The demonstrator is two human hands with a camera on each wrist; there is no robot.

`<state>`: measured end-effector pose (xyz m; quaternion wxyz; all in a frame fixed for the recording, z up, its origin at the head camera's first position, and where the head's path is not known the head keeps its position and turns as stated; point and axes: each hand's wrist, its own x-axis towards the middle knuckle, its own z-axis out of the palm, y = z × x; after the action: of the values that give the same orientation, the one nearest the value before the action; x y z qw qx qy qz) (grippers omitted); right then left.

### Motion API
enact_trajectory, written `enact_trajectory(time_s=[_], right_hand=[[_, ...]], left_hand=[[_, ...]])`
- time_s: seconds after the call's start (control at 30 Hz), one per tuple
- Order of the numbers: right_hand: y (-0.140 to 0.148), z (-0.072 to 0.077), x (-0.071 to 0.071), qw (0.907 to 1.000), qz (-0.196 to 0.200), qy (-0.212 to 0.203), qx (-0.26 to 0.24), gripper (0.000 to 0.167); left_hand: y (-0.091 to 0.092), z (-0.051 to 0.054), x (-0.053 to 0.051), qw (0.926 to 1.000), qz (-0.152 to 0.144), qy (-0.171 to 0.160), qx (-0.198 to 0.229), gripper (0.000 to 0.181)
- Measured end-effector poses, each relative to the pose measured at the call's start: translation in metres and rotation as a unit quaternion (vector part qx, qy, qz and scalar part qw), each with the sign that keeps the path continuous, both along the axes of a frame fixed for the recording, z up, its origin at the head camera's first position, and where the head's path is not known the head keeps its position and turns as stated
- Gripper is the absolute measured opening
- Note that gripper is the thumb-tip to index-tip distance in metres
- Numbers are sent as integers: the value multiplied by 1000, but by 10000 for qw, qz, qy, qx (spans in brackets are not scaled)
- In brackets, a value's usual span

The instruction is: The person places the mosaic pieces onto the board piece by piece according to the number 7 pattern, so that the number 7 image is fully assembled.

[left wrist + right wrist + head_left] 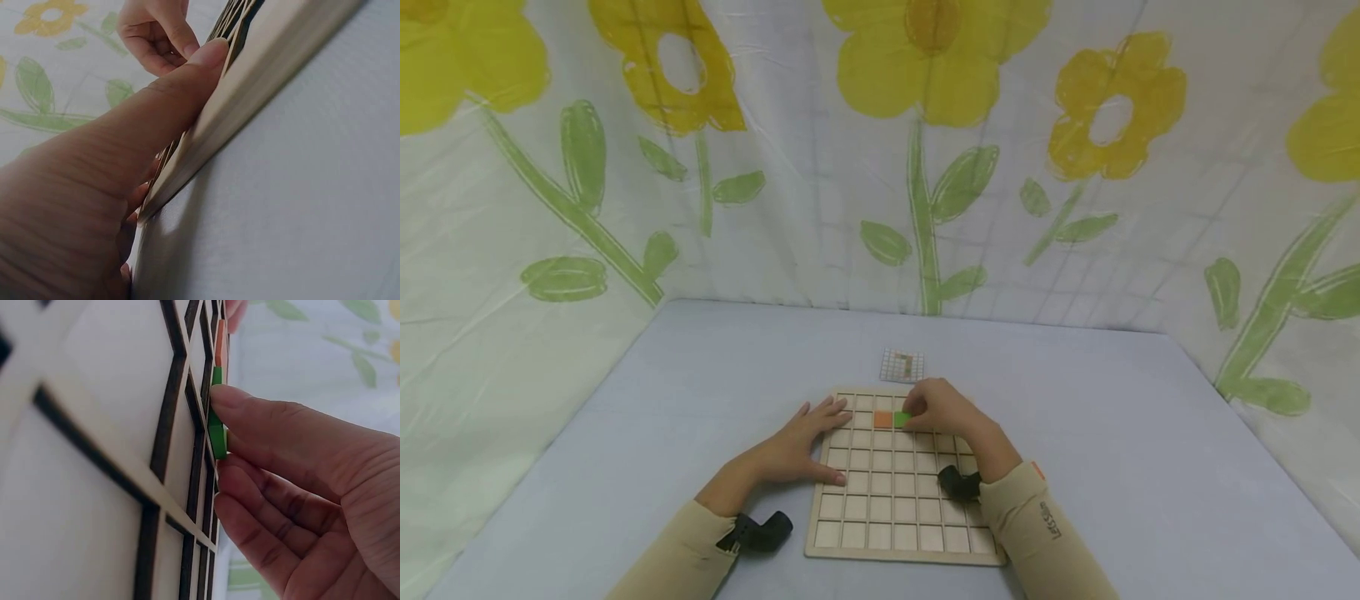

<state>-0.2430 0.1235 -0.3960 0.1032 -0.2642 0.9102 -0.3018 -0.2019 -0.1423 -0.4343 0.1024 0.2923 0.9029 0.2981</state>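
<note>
Green tile (217, 439) lies pinched between the right fingers (265, 419).

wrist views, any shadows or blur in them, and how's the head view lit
Left wrist: dim, with a soft shadow on the table beside the wooden board; right wrist: the board's nearest bars, upper left, blurred, the green tile sharper; head: fairly even light.

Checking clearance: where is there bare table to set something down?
Bare: the pale table left of the left hand, and right of the beige right sleeve. Crowded: the wooden grid board, where the right hand pinches a green square tile beside an orange tile; a small gridded card lies beyond.
</note>
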Motion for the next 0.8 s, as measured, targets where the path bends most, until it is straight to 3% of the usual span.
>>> enact_trajectory(time_s=[0.8], right_hand=[[0,-2,-1,9999,24,111,59,22]], left_hand=[[0,-2,-1,10000,-15,35,13,94]])
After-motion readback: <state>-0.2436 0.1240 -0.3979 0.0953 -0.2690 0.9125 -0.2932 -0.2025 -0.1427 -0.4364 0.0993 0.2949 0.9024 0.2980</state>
